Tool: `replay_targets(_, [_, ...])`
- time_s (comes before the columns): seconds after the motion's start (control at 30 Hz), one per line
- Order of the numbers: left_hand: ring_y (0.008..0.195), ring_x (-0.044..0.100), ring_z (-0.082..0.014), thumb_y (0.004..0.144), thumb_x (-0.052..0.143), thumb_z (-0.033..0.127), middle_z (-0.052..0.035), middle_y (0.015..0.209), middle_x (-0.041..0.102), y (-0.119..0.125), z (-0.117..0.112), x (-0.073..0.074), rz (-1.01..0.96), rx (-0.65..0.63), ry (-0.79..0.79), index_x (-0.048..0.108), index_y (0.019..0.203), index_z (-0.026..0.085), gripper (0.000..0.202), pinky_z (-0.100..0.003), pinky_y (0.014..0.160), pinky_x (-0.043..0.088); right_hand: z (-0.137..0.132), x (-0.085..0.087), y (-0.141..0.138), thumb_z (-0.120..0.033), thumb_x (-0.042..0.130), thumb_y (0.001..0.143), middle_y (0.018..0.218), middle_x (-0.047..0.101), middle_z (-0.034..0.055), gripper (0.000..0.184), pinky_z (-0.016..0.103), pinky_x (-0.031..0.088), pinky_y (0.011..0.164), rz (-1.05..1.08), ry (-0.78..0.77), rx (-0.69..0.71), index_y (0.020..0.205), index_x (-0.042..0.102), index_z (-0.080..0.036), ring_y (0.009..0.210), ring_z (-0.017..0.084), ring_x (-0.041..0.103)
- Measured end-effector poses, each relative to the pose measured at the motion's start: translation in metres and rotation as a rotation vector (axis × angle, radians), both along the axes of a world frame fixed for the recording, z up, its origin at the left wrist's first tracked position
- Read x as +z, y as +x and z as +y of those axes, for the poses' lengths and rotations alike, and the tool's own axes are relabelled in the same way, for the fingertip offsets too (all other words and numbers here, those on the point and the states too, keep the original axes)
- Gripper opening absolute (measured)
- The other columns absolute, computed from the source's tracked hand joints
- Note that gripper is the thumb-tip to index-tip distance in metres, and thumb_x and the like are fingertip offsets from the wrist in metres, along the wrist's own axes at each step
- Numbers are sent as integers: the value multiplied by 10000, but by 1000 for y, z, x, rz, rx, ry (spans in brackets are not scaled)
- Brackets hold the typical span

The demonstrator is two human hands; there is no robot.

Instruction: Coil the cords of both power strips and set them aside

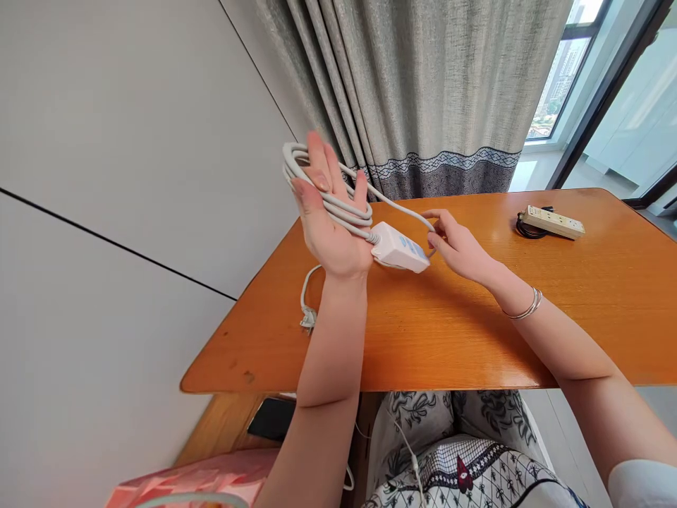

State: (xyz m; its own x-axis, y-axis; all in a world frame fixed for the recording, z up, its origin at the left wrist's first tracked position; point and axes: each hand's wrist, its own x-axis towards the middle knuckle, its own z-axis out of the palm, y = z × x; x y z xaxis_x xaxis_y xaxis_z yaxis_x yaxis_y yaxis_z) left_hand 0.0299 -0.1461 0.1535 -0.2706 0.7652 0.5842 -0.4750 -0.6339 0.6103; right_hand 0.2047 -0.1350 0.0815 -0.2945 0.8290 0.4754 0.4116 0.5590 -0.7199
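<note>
Apparently midway through winding cord, with clock directions read from the white block (400, 247). At eight o'clock, low over the wooden table (455, 331), pale plug (308, 319) on a short tail. At ten, left hand (338, 243) upright, palm towards the viewer, fingers partly spread, wearing the cord coil (346, 210) round palm and fingers. At the hub, block joined to the coil, touching the palm's heel or just beside; cannot tell. At three, right hand (455, 243) palm down, pinching a cord strand between thumb and fingertips. Probably calls for carrying that strand round without slackening the loops. Farther towards three, power strip (554, 221) beside bunched black cord (530, 230).
</note>
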Motion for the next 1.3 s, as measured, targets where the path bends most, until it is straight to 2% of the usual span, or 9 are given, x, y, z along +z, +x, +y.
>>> replay_targets(0.13, [1591, 214, -147, 1023, 369, 489, 61, 1671, 351, 1, 11, -11, 55, 89, 45, 523, 925, 286, 273, -408, 1249, 360, -1, 4, 4, -272, 452, 976, 780, 609, 8, 250, 319, 458, 715, 86, 247, -143, 1142, 622, -196, 692, 158, 539])
replay_targets(0.23, [1588, 235, -177, 989, 445, 570, 118, 1652, 371, 1, 12, -15, 147, 43, 81, 588, 1045, 344, 273, -398, 1264, 323, -5, 13, 13, -240, 478, 966, 821, 656, 42, 266, 319, 458, 738, -10, 394, -176, 1123, 689, -198, 753, 175, 582])
replay_targets(0.4, [1591, 233, -216, 943, 524, 650, 122, 1690, 298, 3, 4, -14, 285, -120, 63, 626, 1049, 342, 342, -412, 1258, 321, -28, 33, 19, -226, 475, 957, 768, 641, 67, 323, 305, 385, 639, -366, 414, -103, 1117, 749, -166, 677, 174, 544])
replay_targets(0.53, [1573, 280, -300, 911, 599, 643, 54, 1699, 299, 8, 4, -18, 340, -279, 77, 653, 928, 254, 392, -521, 1251, 296, -51, 44, 14, -233, 428, 972, 769, 634, 71, 353, 300, 321, 584, -559, 446, -46, 1057, 762, -156, 631, 158, 502])
replay_targets(0.7, [1538, 361, -290, 902, 641, 610, 4, 1687, 335, 13, 7, -30, 460, -410, 46, 626, 1245, 337, 438, -529, 1211, 360, -64, 48, 11, -251, 428, 988, 777, 642, 55, 345, 290, 288, 557, -510, 503, 9, 1108, 745, -192, 639, 146, 514])
replay_targets(0.8, [1516, 396, -319, 898, 646, 605, -36, 1641, 416, 17, 6, -35, 548, -468, 3, 648, 1256, 313, 461, -491, 1176, 425, -65, 48, 12, -258, 447, 982, 815, 678, 47, 301, 283, 324, 582, -381, 503, 19, 1086, 728, -231, 693, 152, 565])
replay_targets(0.93, [1343, 595, -329, 877, 658, 623, -67, 1419, 619, 18, 7, -38, 591, -484, -81, 665, 1278, 301, 514, -454, 1073, 533, -66, 50, 11, -245, 521, 946, 868, 712, 33, 205, 272, 384, 626, -248, 391, -1, 1104, 650, -228, 758, 163, 623])
replay_targets(1.07, [1099, 715, -284, 866, 706, 556, -67, 1192, 708, 16, 4, -34, 589, -415, -155, 674, 1272, 312, 475, -371, 898, 609, -65, 54, 12, -289, 655, 907, 775, 662, -12, 318, 268, 401, 608, -93, 172, 31, 1194, 539, -219, 667, 147, 613])
replay_targets(1.3, [714, 693, -146, 922, 675, 447, -2, 935, 724, 5, -1, -18, 448, -270, -261, 652, 1229, 327, 331, -229, 558, 482, -49, 54, 25, -242, 643, 907, 735, 643, -44, 348, 275, 447, 596, -99, -189, 284, 1223, 499, -216, 617, 134, 619])
